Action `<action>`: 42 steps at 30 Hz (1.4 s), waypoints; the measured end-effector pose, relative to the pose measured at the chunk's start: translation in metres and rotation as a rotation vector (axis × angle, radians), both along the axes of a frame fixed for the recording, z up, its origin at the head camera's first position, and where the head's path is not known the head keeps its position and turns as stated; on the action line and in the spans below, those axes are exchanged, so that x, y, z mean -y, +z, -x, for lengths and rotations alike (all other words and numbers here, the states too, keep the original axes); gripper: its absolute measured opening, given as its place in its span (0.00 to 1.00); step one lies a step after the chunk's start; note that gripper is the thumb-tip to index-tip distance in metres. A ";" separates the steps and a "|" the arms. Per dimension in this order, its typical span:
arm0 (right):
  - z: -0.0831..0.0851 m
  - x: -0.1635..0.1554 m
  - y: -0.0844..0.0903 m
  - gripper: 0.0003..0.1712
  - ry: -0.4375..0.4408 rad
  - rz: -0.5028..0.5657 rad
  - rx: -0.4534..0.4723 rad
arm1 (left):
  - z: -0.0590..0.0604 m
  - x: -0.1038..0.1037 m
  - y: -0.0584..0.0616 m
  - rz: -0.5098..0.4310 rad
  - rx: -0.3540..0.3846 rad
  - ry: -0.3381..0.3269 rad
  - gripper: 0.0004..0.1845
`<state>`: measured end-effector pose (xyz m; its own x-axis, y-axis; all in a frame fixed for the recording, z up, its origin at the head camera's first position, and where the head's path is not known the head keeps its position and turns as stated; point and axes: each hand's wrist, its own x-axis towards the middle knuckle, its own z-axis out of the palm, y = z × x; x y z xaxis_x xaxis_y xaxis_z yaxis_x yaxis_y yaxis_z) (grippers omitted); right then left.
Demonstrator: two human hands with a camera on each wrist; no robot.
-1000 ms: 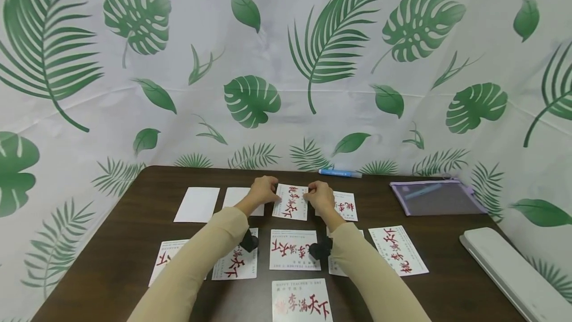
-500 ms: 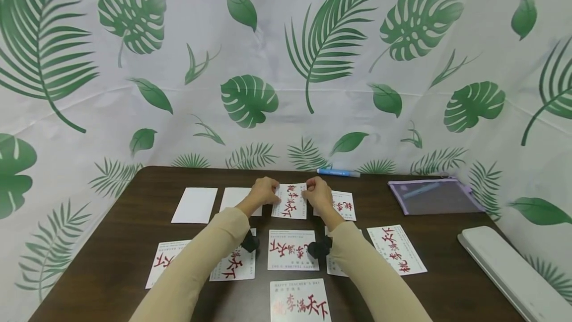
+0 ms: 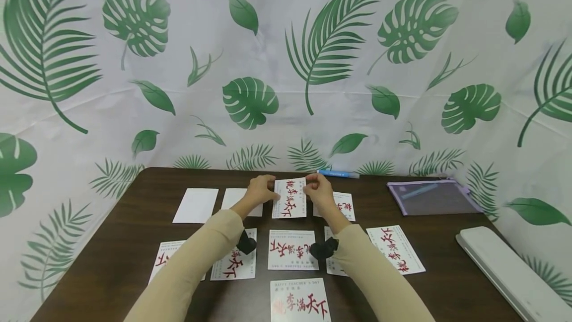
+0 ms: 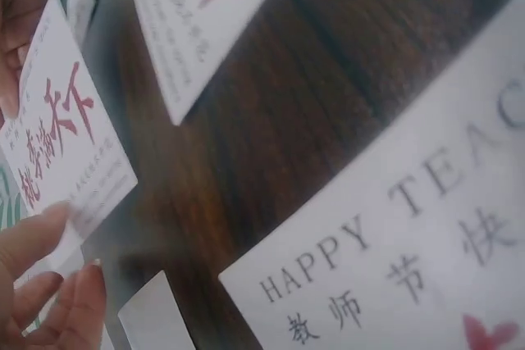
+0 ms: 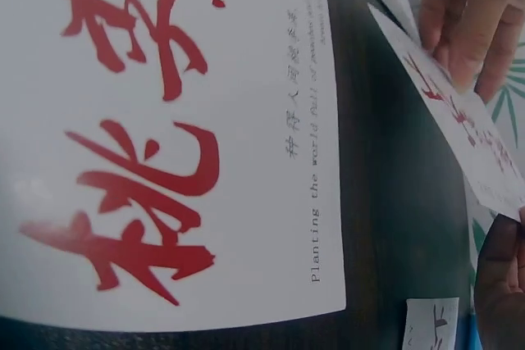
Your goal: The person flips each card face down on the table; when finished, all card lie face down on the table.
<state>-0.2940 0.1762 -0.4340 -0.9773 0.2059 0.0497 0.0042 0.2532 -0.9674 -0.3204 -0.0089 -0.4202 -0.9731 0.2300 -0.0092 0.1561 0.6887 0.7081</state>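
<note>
A white card with red brush lettering [image 3: 289, 200] is held up between both hands, tilted with its far edge off the table. My left hand [image 3: 259, 190] pinches the card's left edge, thumb on the printed face and fingers behind, as the left wrist view shows. On the opposite edge, my right hand [image 3: 320, 192] pinches it likewise. A printed card [image 3: 344, 206] lies partly hidden behind the right hand. Beside the left hand lies a blank white card [image 3: 234, 199], with another blank card [image 3: 195, 205] further left.
Several printed cards lie nearer, including a middle card [image 3: 292, 250], a front card [image 3: 300, 301] and a slanted right card [image 3: 395, 248]. A blue pen [image 3: 338, 174] lies at the back edge. A purple-edged mesh pouch [image 3: 433, 198] and a white slab-like object [image 3: 514, 272] are on the right.
The held card has risen a little and tilted up from the table, both hands rising with it. The other cards stay put; the view shifts slightly.
</note>
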 end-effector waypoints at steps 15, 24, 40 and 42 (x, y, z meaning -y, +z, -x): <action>-0.018 0.013 0.006 0.16 -0.086 0.154 -0.044 | -0.010 0.004 0.029 -0.559 0.161 0.186 0.12; -0.034 0.049 0.013 0.12 -0.005 -0.132 -0.267 | -0.012 -0.006 0.040 -0.574 0.022 0.241 0.09; -0.037 0.045 0.023 0.06 -0.109 -0.495 -0.631 | -0.023 -0.026 0.059 -0.571 -0.231 0.148 0.09; -0.035 0.040 0.023 0.06 -0.125 -0.461 -0.608 | -0.024 -0.024 0.060 -0.546 -0.264 0.155 0.11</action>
